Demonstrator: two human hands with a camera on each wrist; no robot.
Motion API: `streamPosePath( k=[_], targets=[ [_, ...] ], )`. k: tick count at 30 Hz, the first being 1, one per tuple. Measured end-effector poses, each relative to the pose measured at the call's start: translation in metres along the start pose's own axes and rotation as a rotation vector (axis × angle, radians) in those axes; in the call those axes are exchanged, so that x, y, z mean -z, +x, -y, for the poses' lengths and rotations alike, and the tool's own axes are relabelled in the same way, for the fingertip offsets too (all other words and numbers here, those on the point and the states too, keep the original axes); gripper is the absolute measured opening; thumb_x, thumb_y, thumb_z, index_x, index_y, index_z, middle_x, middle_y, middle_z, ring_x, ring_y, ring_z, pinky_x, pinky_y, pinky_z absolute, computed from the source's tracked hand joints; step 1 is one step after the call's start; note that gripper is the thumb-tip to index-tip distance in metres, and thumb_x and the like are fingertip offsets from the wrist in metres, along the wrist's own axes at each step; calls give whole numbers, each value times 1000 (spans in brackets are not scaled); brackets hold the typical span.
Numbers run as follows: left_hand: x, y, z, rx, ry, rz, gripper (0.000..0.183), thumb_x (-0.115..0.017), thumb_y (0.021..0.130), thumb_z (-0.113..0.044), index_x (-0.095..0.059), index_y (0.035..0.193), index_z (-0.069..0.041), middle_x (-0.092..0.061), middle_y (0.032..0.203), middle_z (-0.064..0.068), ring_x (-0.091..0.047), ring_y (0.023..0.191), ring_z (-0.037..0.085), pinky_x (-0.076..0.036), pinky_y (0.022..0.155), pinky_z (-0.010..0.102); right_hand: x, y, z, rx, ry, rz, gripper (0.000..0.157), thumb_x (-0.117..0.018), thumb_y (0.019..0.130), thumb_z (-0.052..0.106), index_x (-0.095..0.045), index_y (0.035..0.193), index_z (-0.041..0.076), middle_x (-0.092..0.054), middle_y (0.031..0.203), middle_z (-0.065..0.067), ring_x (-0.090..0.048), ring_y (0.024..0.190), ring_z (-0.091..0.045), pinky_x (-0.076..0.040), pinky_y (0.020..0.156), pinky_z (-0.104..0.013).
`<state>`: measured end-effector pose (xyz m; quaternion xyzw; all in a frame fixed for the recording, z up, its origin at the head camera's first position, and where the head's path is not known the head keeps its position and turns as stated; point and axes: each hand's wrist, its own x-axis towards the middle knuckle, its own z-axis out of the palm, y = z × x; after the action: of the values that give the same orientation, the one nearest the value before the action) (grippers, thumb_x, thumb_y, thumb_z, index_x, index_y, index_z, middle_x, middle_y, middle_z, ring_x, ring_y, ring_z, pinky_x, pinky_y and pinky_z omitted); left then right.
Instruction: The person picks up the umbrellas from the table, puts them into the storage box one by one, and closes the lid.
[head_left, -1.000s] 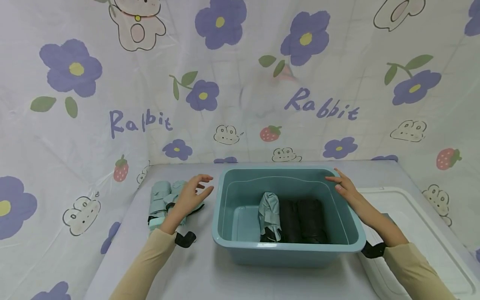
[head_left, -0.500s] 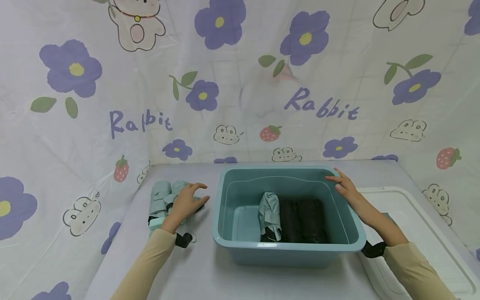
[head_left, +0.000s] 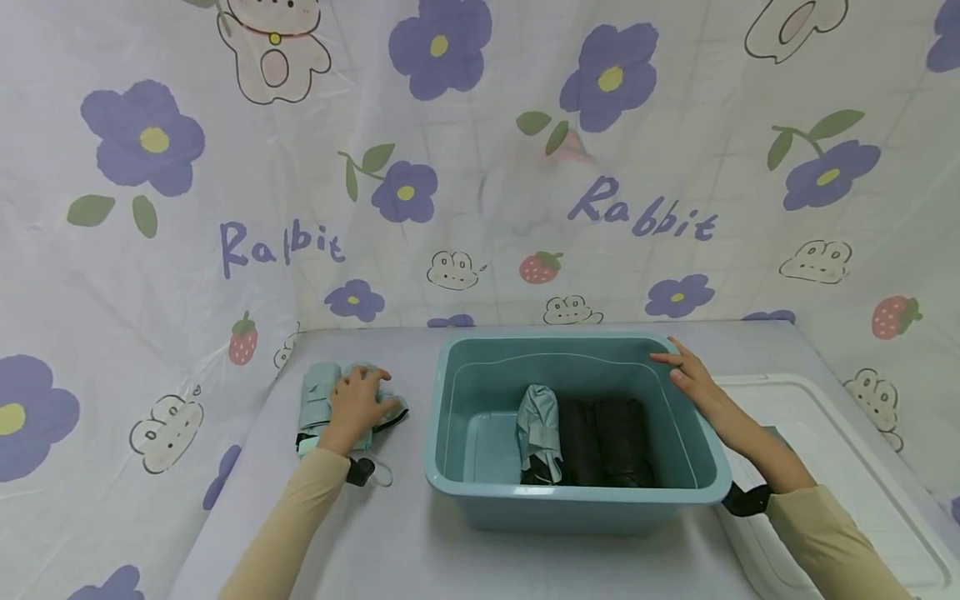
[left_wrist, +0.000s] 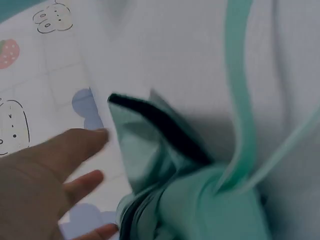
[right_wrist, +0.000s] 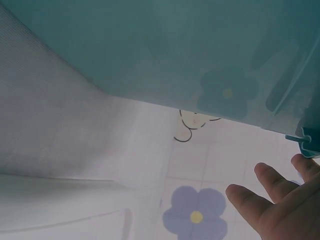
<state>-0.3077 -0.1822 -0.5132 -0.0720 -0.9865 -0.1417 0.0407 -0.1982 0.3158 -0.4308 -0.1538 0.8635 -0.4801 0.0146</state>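
Observation:
My left hand is over a pale teal folded umbrella on the table, its fingers spread and slightly bent. In the left wrist view the fingertips are beside the umbrella's loose fabric, not closed round it; a mint wrist strap loops off the end. Another pale teal folded umbrella lies to its left. My right hand rests at the right rim of the blue-green bin, fingers extended. Inside the bin are a teal folded umbrella and two dark rolled bundles.
A white lid lies flat on the table to the right of the bin, partly under my right arm. The bin's walls stand high around its contents. A printed curtain hangs behind and at both sides of the table.
My left hand has moved left and a little down, from beside the bin to over the folded umbrella. My right hand and the bin have stayed in place.

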Motion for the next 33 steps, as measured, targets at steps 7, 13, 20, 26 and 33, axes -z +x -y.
streamPosePath(
  k=[7, 13, 20, 26, 33],
  targets=[
    [14, 13, 8, 29, 85, 208, 51, -63, 77, -36, -49, 122, -16, -24, 129, 27, -42, 92, 49, -36, 77, 56, 1, -1, 0, -11, 6, 0, 42, -27, 96, 27, -30, 134, 10, 9, 146, -3, 11, 130, -37, -6, 85, -71],
    [23, 25, 10, 86, 35, 377, 51, -65, 76, -30, -48, 122, -19, -15, 131, 26, -39, 98, 51, -40, 72, 56, 0, -1, -1, -17, 7, 2, 43, -26, 96, 27, -29, 134, 8, 10, 146, -4, 10, 129, -38, -7, 85, -70],
    [25, 35, 8, 116, 48, 411, 51, -70, 73, -28, -50, 119, -19, -19, 125, 27, -45, 80, 38, -42, 58, 42, 0, 0, -2, -7, 9, 6, 43, -26, 96, 27, -28, 135, 8, 10, 146, -3, 11, 130, -37, -7, 85, -71],
    [22, 35, 14, 87, 17, 356, 50, -68, 72, -33, -51, 116, -16, -10, 129, 35, -48, 78, 35, -43, 64, 43, 1, 0, -1, -8, 19, 14, 44, -27, 96, 27, -28, 135, 7, 11, 146, -4, 11, 129, -38, -8, 85, -70],
    [19, 35, 20, 76, -110, 363, 50, -66, 73, -37, -50, 116, -16, -13, 127, 35, -45, 86, 37, -41, 68, 46, 1, 0, 0, -1, 20, 14, 43, -27, 96, 26, -28, 135, 7, 11, 146, -5, 10, 129, -39, -11, 85, -71]
  ],
)
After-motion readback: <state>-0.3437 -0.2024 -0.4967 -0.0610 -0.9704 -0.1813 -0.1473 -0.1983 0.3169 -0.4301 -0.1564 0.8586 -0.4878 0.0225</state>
